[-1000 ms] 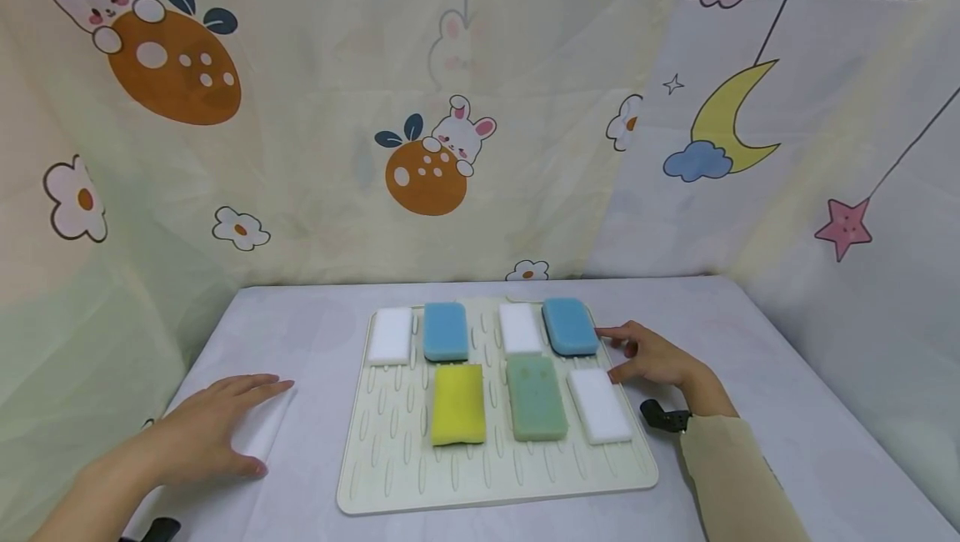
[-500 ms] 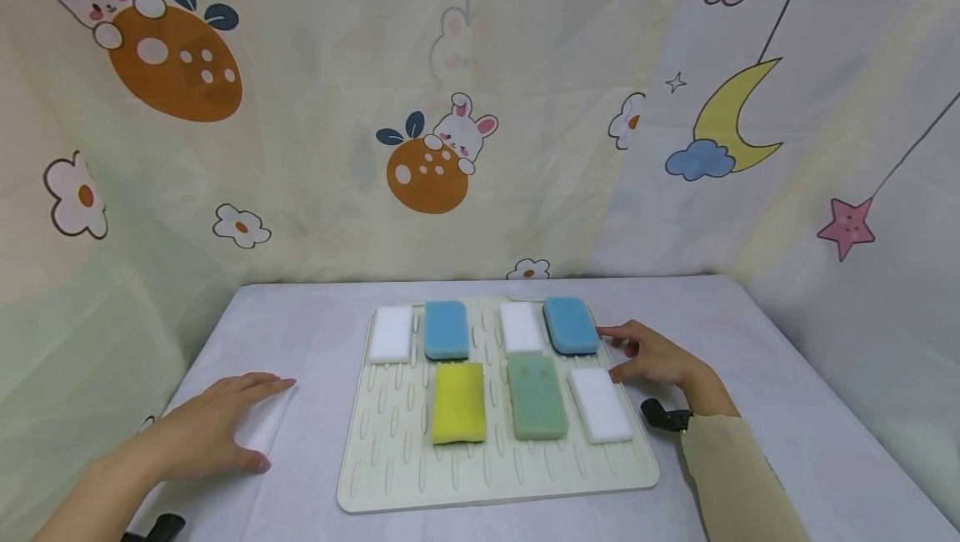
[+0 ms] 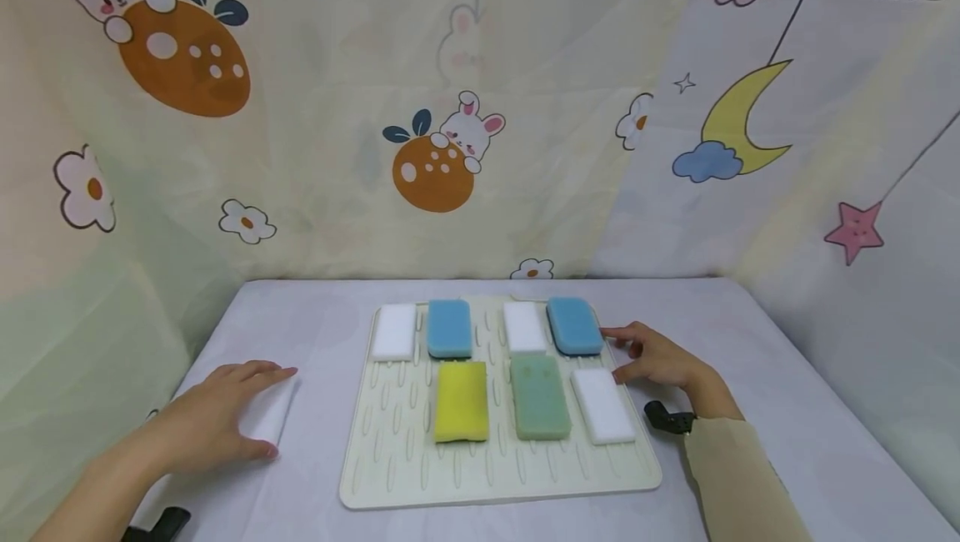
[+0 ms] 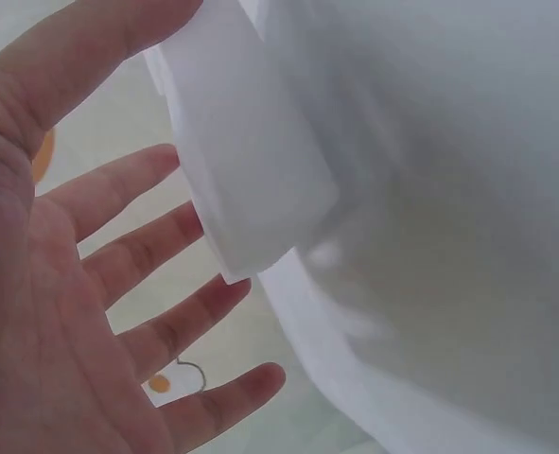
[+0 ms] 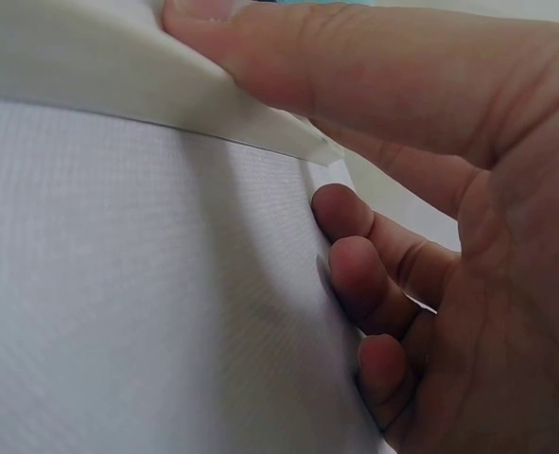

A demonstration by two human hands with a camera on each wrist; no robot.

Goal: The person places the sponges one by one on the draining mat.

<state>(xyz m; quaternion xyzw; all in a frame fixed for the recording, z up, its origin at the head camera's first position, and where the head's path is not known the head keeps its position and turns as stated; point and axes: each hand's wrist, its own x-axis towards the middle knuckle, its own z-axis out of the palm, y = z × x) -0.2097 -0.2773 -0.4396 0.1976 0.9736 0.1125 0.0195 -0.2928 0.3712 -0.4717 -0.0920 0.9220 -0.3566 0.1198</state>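
My left hand (image 3: 210, 421) reaches around a plain white block (image 4: 251, 161) on the table, left of the tray. In the left wrist view the thumb lies over the block's upper corner. The other fingers are spread and mostly straight along its side, the little finger apart from it. My right hand (image 3: 663, 358) rests at the tray's right edge, its index fingertip by a blue sponge (image 3: 575, 326) and its thumb by a white sponge (image 3: 603, 406). Seen from the right wrist, the thumb (image 5: 288, 52) presses on the tray's rim; several fingers are loosely curled below.
The cream ribbed tray (image 3: 390, 475) also bears a yellow sponge (image 3: 461, 402), a green sponge (image 3: 541, 398), a second blue sponge (image 3: 450, 329) and two more white sponges, one at the back left (image 3: 394, 333). A patterned curtain (image 3: 337, 108) surrounds the white table.
My left thumb has shifted slightly forward and right, nearer the white block. The right hand and the sponges keep their places, while the head view shifts a little.
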